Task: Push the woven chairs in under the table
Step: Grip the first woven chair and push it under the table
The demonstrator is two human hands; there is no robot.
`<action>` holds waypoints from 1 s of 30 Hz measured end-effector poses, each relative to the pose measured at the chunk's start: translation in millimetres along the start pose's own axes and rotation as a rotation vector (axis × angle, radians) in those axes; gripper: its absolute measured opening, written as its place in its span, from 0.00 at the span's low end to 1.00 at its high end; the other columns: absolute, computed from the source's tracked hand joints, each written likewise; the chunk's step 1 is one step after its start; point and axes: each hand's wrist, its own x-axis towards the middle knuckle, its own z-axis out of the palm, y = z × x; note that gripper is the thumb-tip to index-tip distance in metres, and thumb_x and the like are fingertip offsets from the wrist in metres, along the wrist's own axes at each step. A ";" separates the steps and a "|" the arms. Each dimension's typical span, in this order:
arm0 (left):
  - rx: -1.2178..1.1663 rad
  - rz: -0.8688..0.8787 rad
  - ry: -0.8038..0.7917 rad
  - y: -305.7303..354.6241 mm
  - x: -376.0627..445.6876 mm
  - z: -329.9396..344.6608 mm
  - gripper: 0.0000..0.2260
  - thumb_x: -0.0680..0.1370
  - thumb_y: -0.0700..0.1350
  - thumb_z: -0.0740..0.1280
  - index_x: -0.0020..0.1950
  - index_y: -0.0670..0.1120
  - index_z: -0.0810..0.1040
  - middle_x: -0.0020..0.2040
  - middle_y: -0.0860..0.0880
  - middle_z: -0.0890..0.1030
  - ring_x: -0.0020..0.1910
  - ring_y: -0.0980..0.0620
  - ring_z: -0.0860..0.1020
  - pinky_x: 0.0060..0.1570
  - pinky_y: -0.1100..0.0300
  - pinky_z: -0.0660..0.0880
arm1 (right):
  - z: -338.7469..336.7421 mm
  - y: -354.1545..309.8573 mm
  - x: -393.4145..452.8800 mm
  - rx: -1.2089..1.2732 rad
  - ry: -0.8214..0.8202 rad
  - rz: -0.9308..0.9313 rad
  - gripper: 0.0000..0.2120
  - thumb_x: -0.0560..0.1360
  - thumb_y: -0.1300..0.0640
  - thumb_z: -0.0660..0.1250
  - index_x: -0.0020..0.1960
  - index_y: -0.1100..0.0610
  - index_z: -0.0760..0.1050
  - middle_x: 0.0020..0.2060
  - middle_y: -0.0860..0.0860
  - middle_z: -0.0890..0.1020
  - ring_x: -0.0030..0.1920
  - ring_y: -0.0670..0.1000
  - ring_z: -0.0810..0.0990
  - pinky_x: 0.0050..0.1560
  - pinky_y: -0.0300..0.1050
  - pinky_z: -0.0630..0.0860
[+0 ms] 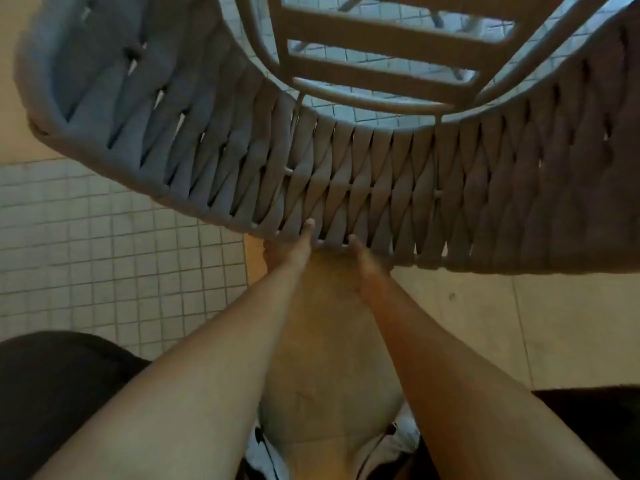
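Observation:
A grey woven chair (pixel 346 174) fills the upper half of the view, seen from above and behind; its curved rope-wrapped backrest arcs from left to right and its slatted seat (pixel 381 50) lies beyond. My left hand (pixel 289 249) and my right hand (pixel 363 261) grip the top rim of the backrest at its middle, close together, thumbs on the near side and fingers hidden behind the weave. The table is not in view.
Small square white tiles (pixel 86 244) cover the floor at left, larger beige slabs (pixel 519 323) at right and under me. Other furniture legs show through the seat slats at the top. My dark clothing (pixel 52 393) edges the bottom corners.

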 end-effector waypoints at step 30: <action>-0.548 -0.069 0.266 -1.2 -79.6 -15.9 0.37 0.64 0.60 0.81 0.67 0.47 0.74 0.61 0.49 0.83 0.61 0.48 0.80 0.57 0.59 0.73 | -35.1 -16.1 -72.2 0.442 0.284 -0.024 0.48 0.64 0.53 0.85 0.72 0.63 0.60 0.65 0.60 0.77 0.63 0.62 0.78 0.60 0.49 0.75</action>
